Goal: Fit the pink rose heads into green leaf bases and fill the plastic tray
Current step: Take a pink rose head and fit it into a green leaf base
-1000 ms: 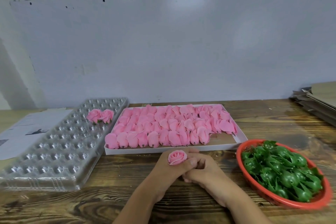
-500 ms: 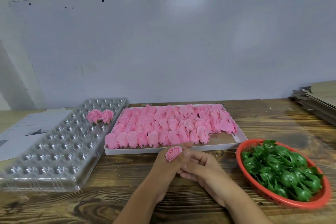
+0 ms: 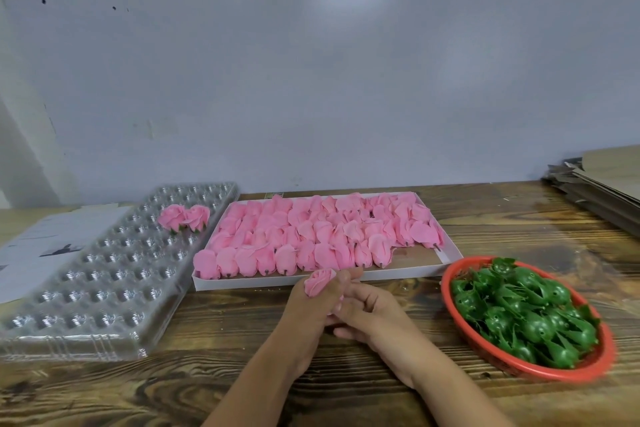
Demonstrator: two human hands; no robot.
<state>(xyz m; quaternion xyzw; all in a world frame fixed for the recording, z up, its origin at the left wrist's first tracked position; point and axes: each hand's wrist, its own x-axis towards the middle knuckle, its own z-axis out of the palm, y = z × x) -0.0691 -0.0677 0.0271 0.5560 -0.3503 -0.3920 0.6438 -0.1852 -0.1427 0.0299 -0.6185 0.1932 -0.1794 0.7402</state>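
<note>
My left hand (image 3: 311,308) grips a pink rose head (image 3: 318,282) just in front of the white box; the flower tilts to the left. My right hand (image 3: 370,314) lies against the left one with loosely bent fingers, and I cannot see anything in it. The white box (image 3: 450,246) holds several loose pink rose heads (image 3: 311,236). At the right, a red oval basket (image 3: 446,291) is full of green leaf bases (image 3: 519,312). The clear plastic tray (image 3: 104,277) at the left carries two finished roses (image 3: 185,217) near its far end.
White printed paper (image 3: 41,246) lies under the tray's left side. Flattened cardboard (image 3: 606,184) is stacked at the far right of the wooden table (image 3: 207,374). A pale wall stands right behind the table.
The rose head in my left hand has tipped from facing up to leaning left, and both hands have edged slightly toward the white box.
</note>
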